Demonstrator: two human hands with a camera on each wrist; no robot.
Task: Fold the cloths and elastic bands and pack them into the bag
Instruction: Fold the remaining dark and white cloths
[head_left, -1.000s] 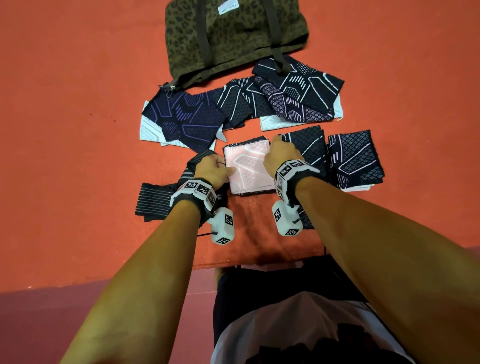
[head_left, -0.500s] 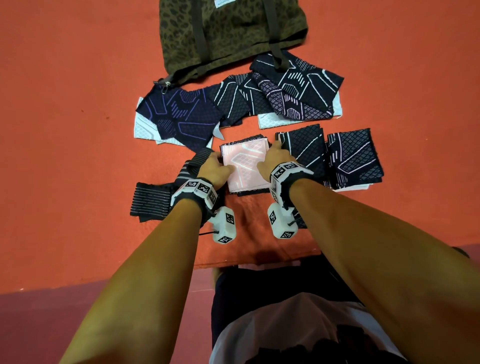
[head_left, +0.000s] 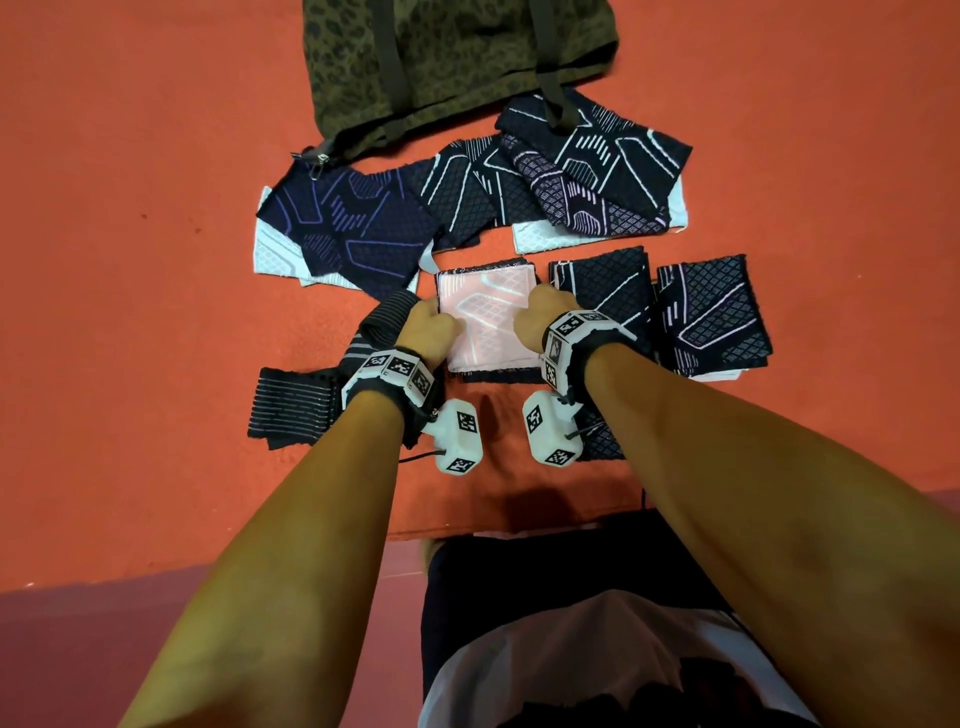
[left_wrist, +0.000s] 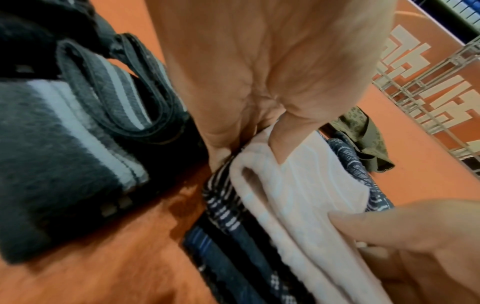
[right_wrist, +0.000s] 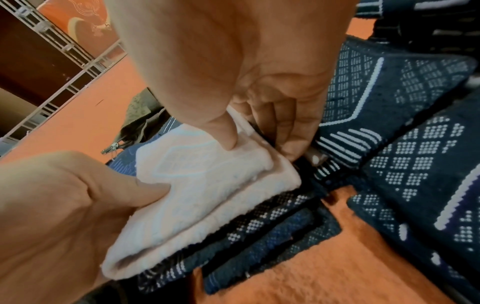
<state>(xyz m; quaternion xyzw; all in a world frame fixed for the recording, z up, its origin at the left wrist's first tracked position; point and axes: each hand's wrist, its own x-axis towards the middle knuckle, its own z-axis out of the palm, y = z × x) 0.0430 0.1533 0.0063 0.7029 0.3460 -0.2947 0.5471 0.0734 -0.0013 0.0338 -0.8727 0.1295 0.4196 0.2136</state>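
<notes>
A stack of folded cloths (head_left: 488, 317) with a pale pink one on top lies at the middle of the orange surface. My left hand (head_left: 428, 330) grips its left edge (left_wrist: 259, 164), thumb on top and fingers underneath. My right hand (head_left: 543, 314) pinches the stack's right edge (right_wrist: 259, 162) the same way. Two more folded dark patterned cloths (head_left: 602, 291) (head_left: 711, 317) sit to the right. Several unfolded dark cloths (head_left: 363, 228) (head_left: 592, 166) lie beyond. Grey striped elastic bands (head_left: 296, 405) (left_wrist: 78, 127) lie to the left. The olive leopard-print bag (head_left: 457, 62) rests at the far edge.
The bag's dark strap (head_left: 553, 88) lies over an unfolded cloth, and its zipper pull (head_left: 323, 157) points left. A metal grid rack (left_wrist: 428, 82) stands beyond the orange surface. Bare orange surface (head_left: 130, 260) spreads to the left and right.
Both hands slid the pink-topped stack slightly away from me and closed in on its side edges. The other cloths and bands stayed put.
</notes>
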